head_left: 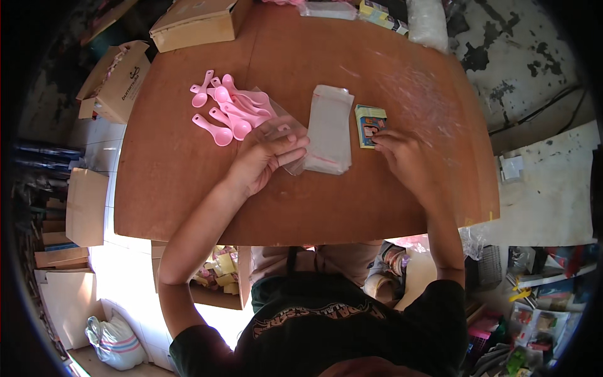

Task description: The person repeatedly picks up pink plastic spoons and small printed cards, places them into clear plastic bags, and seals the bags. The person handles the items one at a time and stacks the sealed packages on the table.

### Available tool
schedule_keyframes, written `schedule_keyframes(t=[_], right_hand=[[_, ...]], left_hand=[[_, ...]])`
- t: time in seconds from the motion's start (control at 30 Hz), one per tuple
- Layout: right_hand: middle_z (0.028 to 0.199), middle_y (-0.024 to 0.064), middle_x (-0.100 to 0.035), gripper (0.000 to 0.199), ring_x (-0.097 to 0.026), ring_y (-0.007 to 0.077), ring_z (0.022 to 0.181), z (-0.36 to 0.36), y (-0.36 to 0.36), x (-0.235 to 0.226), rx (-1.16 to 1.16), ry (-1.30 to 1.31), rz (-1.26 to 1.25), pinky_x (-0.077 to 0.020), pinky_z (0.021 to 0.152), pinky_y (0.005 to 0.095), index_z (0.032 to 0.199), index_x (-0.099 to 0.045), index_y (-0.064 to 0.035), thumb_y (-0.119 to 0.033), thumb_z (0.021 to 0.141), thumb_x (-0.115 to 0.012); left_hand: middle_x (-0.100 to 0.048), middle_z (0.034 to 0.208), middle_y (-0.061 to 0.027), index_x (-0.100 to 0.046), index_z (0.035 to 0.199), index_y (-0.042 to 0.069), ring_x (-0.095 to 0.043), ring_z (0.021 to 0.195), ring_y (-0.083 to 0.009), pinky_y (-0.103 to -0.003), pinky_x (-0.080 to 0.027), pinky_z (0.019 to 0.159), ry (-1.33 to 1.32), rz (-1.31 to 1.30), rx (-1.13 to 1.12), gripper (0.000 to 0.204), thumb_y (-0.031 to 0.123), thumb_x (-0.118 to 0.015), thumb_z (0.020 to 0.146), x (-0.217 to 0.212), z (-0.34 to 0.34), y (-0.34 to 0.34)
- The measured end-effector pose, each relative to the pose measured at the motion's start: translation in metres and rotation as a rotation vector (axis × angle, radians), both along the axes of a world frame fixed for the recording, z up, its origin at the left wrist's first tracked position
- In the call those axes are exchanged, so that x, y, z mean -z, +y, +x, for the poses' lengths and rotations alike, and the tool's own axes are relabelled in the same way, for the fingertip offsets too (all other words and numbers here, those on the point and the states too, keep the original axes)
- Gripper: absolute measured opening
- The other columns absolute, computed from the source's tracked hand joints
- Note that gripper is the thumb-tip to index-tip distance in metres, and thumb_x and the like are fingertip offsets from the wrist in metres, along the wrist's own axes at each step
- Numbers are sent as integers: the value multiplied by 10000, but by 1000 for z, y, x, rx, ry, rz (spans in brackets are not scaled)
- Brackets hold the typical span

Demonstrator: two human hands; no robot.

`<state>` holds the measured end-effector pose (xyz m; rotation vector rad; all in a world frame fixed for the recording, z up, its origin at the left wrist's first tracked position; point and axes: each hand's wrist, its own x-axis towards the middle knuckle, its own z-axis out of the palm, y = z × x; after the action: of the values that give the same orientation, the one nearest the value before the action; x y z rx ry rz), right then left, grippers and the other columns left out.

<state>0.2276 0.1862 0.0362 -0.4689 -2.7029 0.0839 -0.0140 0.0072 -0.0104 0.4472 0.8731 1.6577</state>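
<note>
Both forearms reach up from the lower edge over a round brown wooden worktop. On the person's left, the left hand pinches a thin clear plastic sleeve between thumb and fingers, just beside a flat stack of clear plastic bags. On the other side of that stack, the right hand rests its curled fingertips on a small pack of colourful printed cards, touching it rather than gripping. Farther off lies a heap of small pink plastic spoons, and beyond, a tan cardboard box.
</note>
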Motion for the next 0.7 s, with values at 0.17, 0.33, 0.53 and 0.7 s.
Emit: schedule_keyframes(t=[0.17,0.33,0.53,0.7], right_hand=[[855,62,-668,85,-627,235,672,8,-36,-22,219,98,204,-505,612,330,888,-692,-66,-97,810,-678],[852,101,-683,115,-644,158,626,15,-76,-9,314,408,-204,-497,588,258,943,-698,-34,-117,888,-641],[915,147,-699,238,-685,174,719,1,-104,37,282,903,-1197,-548,696,264,1083,-644,80,-95,924,-622],[945,151,-697,240,-696,189,778,-27,-133,51,249,976,-1116,-555,714,271,1108,-641,66,-82,920,-627]], left_hand=[[-561,1188,-210,-349,1332,-44,-612,1095,-272,-367,-519,977,12,7,-42,550,-26,-628,858,-4,0,-5],[-568,1182,-213,-355,1333,-33,-612,1092,-270,-363,-527,965,-2,7,-88,534,-31,-619,869,-3,1,-2],[-555,1218,-204,-371,1331,-6,-615,1087,-269,-354,-557,918,-26,2,-111,506,-48,-599,882,-2,2,-1],[-602,1161,-176,-395,1330,2,-603,1111,-244,-366,-537,938,-14,21,-147,507,28,-635,884,-4,6,-4]])
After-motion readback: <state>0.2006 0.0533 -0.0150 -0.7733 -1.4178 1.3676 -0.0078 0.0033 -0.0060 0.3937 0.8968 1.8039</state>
